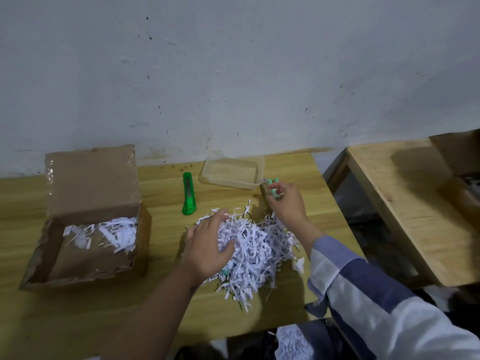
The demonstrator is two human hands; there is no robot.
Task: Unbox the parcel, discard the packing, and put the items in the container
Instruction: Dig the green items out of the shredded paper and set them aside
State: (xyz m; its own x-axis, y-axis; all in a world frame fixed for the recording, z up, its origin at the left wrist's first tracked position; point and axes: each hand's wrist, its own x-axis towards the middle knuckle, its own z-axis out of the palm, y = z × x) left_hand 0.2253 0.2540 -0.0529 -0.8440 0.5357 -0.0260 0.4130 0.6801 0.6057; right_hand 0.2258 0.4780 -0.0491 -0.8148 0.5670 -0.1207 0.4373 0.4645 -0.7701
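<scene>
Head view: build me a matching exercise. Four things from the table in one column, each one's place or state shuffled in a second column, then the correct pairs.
Things
1. cardboard box
2. green utility knife
3. clear plastic container
4. shredded paper pile

Places or states
A. lying flat on the table between the box and the container
B. under the left hand, in the middle of the table
C. open at the left, a few paper strips left inside
D. empty, near the wall, just beyond the right hand

Pairs: 1-C, 2-A, 3-D, 4-B
</scene>
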